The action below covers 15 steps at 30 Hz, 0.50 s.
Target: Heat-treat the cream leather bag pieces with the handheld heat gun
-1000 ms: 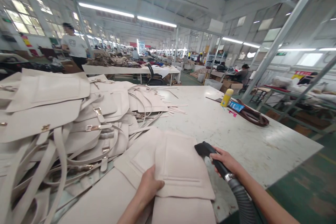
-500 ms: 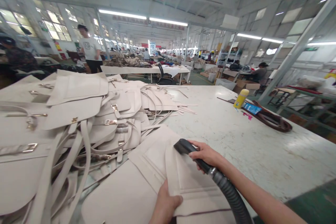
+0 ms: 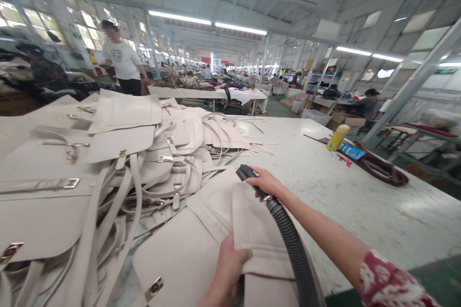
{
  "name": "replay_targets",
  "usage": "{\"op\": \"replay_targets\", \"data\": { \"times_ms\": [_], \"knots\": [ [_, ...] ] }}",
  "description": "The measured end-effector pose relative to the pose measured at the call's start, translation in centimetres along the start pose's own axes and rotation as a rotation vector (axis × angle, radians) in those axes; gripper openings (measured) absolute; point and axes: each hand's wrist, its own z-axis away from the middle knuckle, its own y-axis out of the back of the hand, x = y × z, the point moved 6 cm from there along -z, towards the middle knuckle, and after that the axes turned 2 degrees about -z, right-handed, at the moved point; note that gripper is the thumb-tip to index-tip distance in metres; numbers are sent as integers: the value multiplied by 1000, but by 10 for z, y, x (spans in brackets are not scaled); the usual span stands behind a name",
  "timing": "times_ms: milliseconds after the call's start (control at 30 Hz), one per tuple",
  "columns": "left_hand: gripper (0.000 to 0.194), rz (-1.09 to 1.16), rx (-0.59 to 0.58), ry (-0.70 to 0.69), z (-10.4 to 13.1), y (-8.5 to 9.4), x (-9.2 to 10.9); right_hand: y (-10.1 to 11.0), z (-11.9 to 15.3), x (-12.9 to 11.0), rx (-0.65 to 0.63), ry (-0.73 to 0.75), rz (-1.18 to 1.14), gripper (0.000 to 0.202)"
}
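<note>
A worker's right hand (image 3: 264, 183) grips the black nozzle (image 3: 245, 172) of a grey ribbed hose (image 3: 293, 249), fingers clenched around its handle, the tip over the far edge of a cream leather bag panel (image 3: 252, 230) lying at the near edge of the white, scuffed surface (image 3: 342, 201). The left hand (image 3: 230, 264) pins the panel's near end, thumb on top; the fingers beneath seem to pinch it, though they are hidden. A heap of cream bags with straps and gold buckles (image 3: 108, 163) covers the surface's left side. A yellow bottle (image 3: 337, 137) stands near the far right edge.
</note>
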Motion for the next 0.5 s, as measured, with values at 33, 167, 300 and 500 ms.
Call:
{"op": "replay_targets", "data": {
  "times_ms": [33,167,300,500],
  "knots": [
    [40,8,-8,-38,1,1,24,13,14,-3,46,27,-27,51],
    [44,-180,-63,-229,18,20,152,73,90,-8,207,98,-126,59],
    [41,-715,128,-433,55,48,278,120,173,15,374,67,-243,68],
    [28,-1820,256,-791,84,-15,291,114,252,73,494,-104,-410,79]
  ]
}}
